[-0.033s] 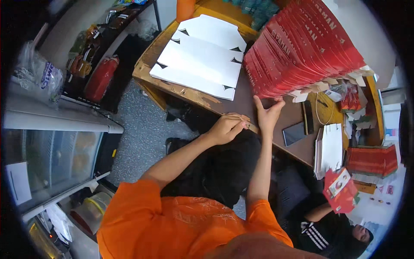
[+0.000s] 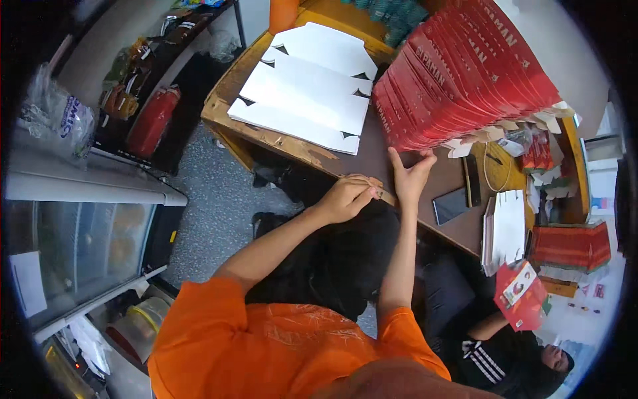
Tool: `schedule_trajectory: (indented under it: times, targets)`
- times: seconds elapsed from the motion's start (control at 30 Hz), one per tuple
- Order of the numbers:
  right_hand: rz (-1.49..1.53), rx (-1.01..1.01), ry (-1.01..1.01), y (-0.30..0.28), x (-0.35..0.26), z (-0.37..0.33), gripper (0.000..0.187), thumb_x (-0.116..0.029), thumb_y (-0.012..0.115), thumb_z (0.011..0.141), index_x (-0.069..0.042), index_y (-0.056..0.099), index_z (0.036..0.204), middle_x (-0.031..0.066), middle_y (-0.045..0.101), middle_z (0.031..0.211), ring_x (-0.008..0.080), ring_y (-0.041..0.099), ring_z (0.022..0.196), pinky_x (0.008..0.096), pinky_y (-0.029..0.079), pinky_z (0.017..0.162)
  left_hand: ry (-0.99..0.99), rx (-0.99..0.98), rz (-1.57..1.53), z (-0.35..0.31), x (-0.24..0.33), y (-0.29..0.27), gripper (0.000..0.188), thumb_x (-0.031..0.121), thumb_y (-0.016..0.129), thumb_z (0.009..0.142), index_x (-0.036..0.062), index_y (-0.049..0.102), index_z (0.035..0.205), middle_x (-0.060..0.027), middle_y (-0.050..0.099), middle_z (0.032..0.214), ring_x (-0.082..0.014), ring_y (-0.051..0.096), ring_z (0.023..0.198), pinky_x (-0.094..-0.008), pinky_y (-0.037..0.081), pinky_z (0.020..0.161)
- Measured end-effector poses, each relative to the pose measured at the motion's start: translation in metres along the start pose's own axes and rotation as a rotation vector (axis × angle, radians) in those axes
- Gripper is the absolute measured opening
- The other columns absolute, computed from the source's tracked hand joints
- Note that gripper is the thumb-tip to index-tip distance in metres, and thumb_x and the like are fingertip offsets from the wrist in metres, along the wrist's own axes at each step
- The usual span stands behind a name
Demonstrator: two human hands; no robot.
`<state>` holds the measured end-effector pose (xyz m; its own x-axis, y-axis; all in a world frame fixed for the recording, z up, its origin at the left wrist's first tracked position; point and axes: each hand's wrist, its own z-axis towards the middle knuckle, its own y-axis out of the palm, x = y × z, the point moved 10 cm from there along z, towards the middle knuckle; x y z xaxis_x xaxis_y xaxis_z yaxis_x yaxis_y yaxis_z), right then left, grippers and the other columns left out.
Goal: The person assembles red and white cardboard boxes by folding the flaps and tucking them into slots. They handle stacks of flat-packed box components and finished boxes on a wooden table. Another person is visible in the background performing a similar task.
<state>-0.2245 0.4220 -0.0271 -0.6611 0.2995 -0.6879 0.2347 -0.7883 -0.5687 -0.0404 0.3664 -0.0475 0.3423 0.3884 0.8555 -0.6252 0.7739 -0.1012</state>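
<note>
A tall leaning stack of folded red cardboard boxes [image 2: 458,80] stands on the brown table [image 2: 372,149]. My right hand [image 2: 411,176] is at the stack's near lower edge, thumb and fingers apart, the fingertips partly hidden against the boxes. At the table's worn front edge, my left hand [image 2: 347,198] is closed, its thumb pressed to the curled fingers. Whatever it pinches, if anything, is too small to make out. Flat white die-cut cardboard sheets [image 2: 302,93] with notched sides lie in a pile to the left of the red stack.
Right of my right hand lie a dark phone [image 2: 451,206] and another slim dark object [image 2: 472,181]. Beyond them stand folded white cardboard [image 2: 504,229] and more red boxes [image 2: 571,246]. At the lower right, another person [image 2: 495,352] holds a red box [image 2: 522,296]. A glass-fronted cabinet [image 2: 86,239] is at left.
</note>
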Motion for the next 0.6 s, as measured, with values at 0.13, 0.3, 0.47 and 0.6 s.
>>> schedule_trajectory:
  times: [0.13, 0.3, 0.47, 0.6]
  targets:
    - [-0.011, 0.012, -0.036, 0.0017, -0.0018, -0.0019, 0.072, -0.031, 0.09, 0.076, 0.003, 0.04, 0.115, 0.0191, 0.05, 0.114, 0.0325, 0.053, 0.108, 0.0391, 0.041, 0.098, 0.0, -0.004, 0.018, -0.0012, 0.001, -0.003, 0.03, 0.016, 0.054, 0.101, -0.0046, 0.071, 0.085, -0.0204, 0.072, 0.091, -0.0361, 0.069, 0.095, -0.0434, 0.052, 0.089]
    - [-0.008, 0.024, -0.053, 0.0007, -0.0011, -0.001, 0.072, -0.031, 0.09, 0.075, 0.002, 0.04, 0.115, 0.0188, 0.05, 0.115, 0.032, 0.052, 0.108, 0.0386, 0.041, 0.098, 0.013, -0.002, 0.039, -0.0004, 0.0008, -0.0024, 0.03, 0.015, 0.054, 0.1, -0.0046, 0.07, 0.084, -0.02, 0.071, 0.088, -0.0363, 0.069, 0.091, -0.044, 0.051, 0.087]
    - [0.003, 0.035, -0.076, 0.0007, -0.0056, -0.0019, 0.071, -0.03, 0.089, 0.077, 0.003, 0.041, 0.117, 0.019, 0.053, 0.114, 0.0302, 0.055, 0.108, 0.0385, 0.042, 0.097, 0.001, -0.006, 0.04, -0.001, 0.0001, -0.0027, 0.03, 0.014, 0.054, 0.1, -0.005, 0.07, 0.084, -0.0193, 0.071, 0.086, -0.0364, 0.068, 0.087, -0.045, 0.051, 0.086]
    - [0.009, 0.044, -0.066, -0.0005, -0.003, -0.0022, 0.072, -0.03, 0.09, 0.075, 0.002, 0.04, 0.115, 0.019, 0.052, 0.114, 0.0326, 0.054, 0.108, 0.0391, 0.041, 0.098, -0.004, -0.003, 0.028, -0.0001, 0.0017, -0.0025, 0.03, 0.014, 0.053, 0.1, -0.0054, 0.07, 0.084, -0.02, 0.07, 0.085, -0.0369, 0.068, 0.086, -0.0449, 0.051, 0.085]
